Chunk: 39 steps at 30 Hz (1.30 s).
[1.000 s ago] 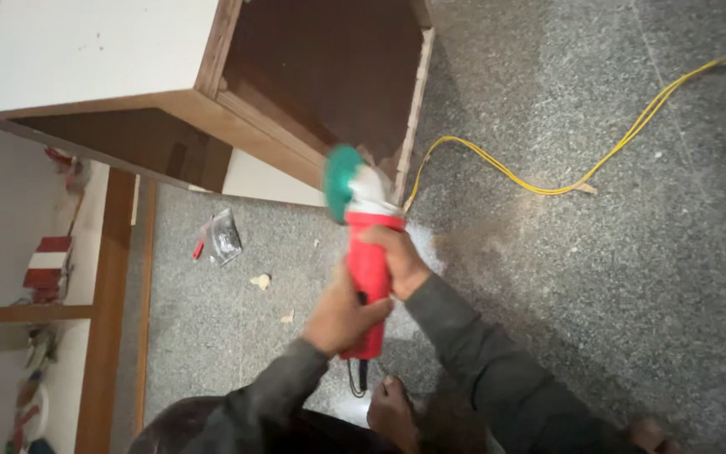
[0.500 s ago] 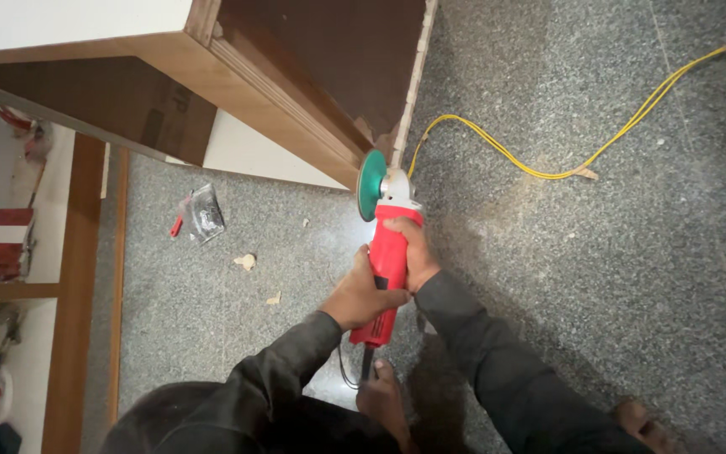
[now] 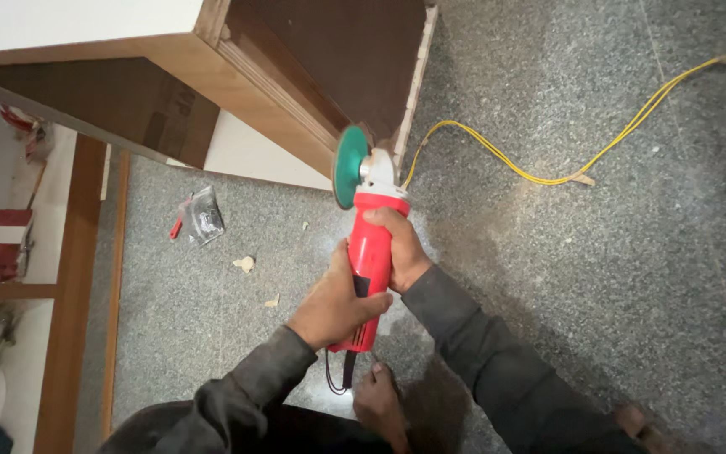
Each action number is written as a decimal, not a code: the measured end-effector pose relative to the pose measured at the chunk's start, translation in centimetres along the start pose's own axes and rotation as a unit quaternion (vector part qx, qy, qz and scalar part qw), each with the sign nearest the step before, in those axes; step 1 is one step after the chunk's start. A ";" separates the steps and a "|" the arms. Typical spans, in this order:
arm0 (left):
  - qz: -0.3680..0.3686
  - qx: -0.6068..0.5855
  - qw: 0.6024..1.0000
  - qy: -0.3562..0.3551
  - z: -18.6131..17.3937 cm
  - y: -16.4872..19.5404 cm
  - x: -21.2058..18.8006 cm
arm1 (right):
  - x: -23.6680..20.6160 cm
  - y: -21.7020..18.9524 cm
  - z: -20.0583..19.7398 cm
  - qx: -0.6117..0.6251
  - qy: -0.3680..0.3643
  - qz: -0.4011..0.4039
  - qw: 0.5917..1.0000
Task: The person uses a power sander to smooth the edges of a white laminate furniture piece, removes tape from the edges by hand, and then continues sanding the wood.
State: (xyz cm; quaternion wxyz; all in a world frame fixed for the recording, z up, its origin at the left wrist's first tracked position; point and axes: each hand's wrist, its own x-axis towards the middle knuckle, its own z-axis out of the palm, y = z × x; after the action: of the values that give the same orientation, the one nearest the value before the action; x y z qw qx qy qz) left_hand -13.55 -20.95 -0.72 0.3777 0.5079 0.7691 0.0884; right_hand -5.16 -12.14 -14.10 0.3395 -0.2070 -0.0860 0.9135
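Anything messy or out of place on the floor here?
Yes. Pale chips lie scattered on the grey floor left of the red grinder held by left hand and right hand. A yellow cable snakes loose.

A single head-worn camera looks steeply down, close over the hands, at the speckled floor (image 3: 598, 277).

A red angle grinder (image 3: 370, 269) is pointing away from the person, its long plastic body running up the middle of the view and its white gear head sitting at the far end. A green sanding disc (image 3: 349, 166) is standing on edge at the left side of that head, lying just beside the lower front edge of a brown wooden cabinet (image 3: 237, 80). A dark cord is trailing from the grinder's near end toward the speckled grey floor (image 3: 632, 277).
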 end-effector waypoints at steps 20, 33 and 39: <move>0.484 0.376 0.738 0.283 -10.0 -4.1 18.6 | -9.5 -20.2 -2.2 -0.189 -0.070 -0.206 0.958; 0.213 -0.086 0.851 0.473 -1.7 -6.1 16.2 | -11.8 -20.6 -5.4 -0.137 -0.050 -0.174 0.974; 0.389 -0.402 0.759 0.335 -9.0 -4.7 18.7 | -9.4 -19.3 -4.6 -0.149 -0.074 -0.136 0.977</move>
State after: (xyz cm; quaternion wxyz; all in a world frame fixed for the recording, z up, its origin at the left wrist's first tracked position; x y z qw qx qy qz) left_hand -26.69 -5.06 -6.06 0.1989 0.5027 0.4770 0.6930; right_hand 14.56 -3.71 -9.50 0.4184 -0.1740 -0.2736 0.8484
